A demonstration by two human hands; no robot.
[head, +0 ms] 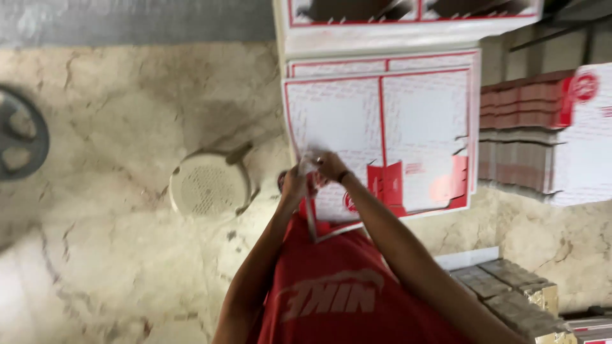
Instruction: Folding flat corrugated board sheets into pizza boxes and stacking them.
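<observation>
While both arms reach out, my left hand and right hand pinch a flat cardboard sheet. It is white, red-edged and blurred. A round plastic stool stands on marble.

My view is dim and warm, with soft shadows. Motion blur smears everything. I see no sharp edges.

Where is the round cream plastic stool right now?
In the head view, the round cream plastic stool stands on the marble floor, left of the person's left hand and the flat white-and-red cardboard sheets.
</observation>
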